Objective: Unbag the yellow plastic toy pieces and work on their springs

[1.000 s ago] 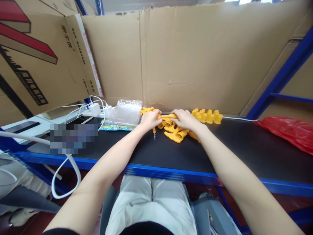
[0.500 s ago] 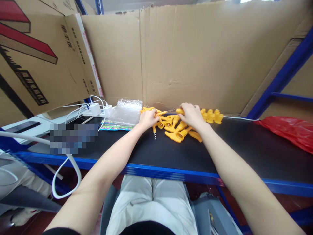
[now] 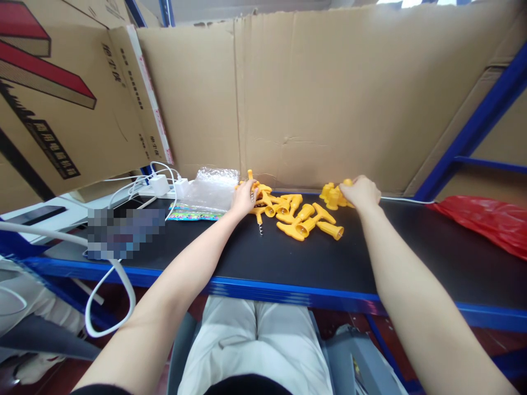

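Observation:
My left hand [image 3: 245, 198] is closed around a yellow-handled corkscrew [image 3: 250, 175], whose metal spiral shows beside the fingers. It rests at the left end of a loose pile. Several yellow T-shaped corkscrew handles [image 3: 325, 213] and hollow yellow sleeves [image 3: 330, 230] make up that pile on the black tabletop. One corkscrew lies with its bare spiral [image 3: 260, 229] toward me. Farther right, my right hand [image 3: 362, 192] is closed on a yellow sleeve [image 3: 348, 182] among a cluster of upright yellow sleeves [image 3: 329, 193]. My fingers partly cover that cluster.
Clear plastic bags [image 3: 209, 192] lie left of the pile, beside white chargers [image 3: 158, 185] and cables. A red plastic bag [image 3: 486, 222] sits at the right. A tall cardboard panel [image 3: 329, 99] stands behind the black table [image 3: 263, 263], which has a blue front edge.
My right hand has moved right, from above the pile to the cluster of upright sleeves. The corkscrew in my left hand has turned from lying sideways to more upright.

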The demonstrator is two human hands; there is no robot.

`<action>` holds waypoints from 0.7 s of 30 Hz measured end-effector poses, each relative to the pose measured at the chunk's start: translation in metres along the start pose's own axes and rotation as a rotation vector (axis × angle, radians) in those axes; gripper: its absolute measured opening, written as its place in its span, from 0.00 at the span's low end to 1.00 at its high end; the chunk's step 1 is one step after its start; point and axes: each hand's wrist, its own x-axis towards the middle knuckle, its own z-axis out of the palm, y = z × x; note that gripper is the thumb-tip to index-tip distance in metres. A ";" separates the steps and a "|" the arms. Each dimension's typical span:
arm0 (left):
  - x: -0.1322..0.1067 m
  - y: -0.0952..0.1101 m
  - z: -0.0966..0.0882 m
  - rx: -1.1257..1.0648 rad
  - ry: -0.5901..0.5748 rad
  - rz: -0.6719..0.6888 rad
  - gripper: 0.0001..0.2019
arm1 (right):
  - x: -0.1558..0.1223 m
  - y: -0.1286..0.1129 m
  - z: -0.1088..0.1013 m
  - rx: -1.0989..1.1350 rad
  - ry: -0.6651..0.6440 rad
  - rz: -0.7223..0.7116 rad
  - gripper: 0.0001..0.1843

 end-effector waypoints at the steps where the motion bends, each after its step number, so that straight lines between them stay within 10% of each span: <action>1: 0.000 -0.001 0.001 0.016 -0.010 0.017 0.16 | 0.003 0.003 0.000 -0.033 -0.069 0.046 0.22; 21: -0.004 -0.003 0.008 0.180 -0.323 -0.074 0.28 | 0.010 0.017 0.018 -0.212 -0.250 0.129 0.25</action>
